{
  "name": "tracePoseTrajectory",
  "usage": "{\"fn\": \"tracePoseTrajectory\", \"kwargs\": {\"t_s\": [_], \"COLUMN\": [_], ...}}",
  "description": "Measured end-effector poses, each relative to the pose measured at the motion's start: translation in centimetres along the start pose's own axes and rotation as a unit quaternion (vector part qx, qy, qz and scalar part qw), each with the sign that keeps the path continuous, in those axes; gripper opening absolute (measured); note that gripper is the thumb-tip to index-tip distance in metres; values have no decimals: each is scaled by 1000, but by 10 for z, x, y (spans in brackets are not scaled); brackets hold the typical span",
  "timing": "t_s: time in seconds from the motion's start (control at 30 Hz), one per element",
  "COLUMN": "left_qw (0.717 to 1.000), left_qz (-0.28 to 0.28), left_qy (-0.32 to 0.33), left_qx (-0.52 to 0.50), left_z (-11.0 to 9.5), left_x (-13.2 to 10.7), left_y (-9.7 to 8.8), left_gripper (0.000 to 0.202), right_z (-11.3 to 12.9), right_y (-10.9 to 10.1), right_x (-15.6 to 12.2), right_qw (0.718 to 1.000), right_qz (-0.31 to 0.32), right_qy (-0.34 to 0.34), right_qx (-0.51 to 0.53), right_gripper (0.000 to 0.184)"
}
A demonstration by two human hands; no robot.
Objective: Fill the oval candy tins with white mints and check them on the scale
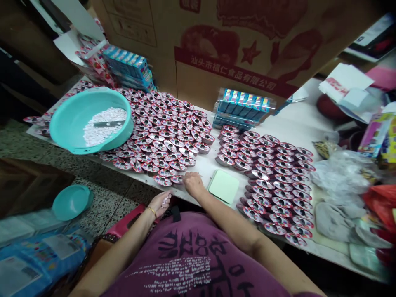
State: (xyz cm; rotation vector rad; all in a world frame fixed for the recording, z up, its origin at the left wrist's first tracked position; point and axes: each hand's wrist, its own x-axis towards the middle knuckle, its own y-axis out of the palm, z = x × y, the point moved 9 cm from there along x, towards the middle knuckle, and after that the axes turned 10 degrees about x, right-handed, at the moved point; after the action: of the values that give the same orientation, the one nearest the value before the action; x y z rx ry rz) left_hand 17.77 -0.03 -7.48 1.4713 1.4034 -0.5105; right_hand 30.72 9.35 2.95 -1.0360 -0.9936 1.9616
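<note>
My left hand (pixel 161 204), palm up and fingers curled, holds a few small white candies (pixel 166 201) beside the table's front edge. My right hand (pixel 192 184) is closed at the near corner of a large group of small red-and-white oval boxes (pixel 167 134), each with a dark hole in its top. Its fingers touch or nearly touch the frontmost oval box (pixel 162 180); what they grip is hidden. At the left, a turquoise basin (pixel 66 123) contains a heap of white candies (pixel 105 128) with a flat dark strip lying on them.
A pale green square pad (pixel 224 186) lies right of my right hand. More oval boxes (pixel 275 185) stand in rows further right. Wrapped blue packs (pixel 243 107) stand before a big cardboard carton (pixel 198 78). Plastic bags (pixel 340 177) crowd the right end. A smaller turquoise bowl (pixel 71 202) is lower left.
</note>
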Motion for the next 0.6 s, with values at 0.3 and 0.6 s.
{"fn": "tracePoseTrajectory", "kwargs": {"t_s": [0.3, 0.6], "left_qw": [994, 984], "left_qz": [85, 122], "left_qy": [-66, -90], "left_qx": [-16, -90], "left_z": [0, -13], "left_x": [-11, -19], "left_y": [58, 130], "left_gripper": [19, 22], "right_z": [-185, -139], "right_y": [-66, -54], "right_x": [-53, -102], "right_qw": [947, 980], "right_qz": [-112, -71], "right_qy": [292, 175], "right_qx": [-71, -64], "right_gripper": [25, 29]}}
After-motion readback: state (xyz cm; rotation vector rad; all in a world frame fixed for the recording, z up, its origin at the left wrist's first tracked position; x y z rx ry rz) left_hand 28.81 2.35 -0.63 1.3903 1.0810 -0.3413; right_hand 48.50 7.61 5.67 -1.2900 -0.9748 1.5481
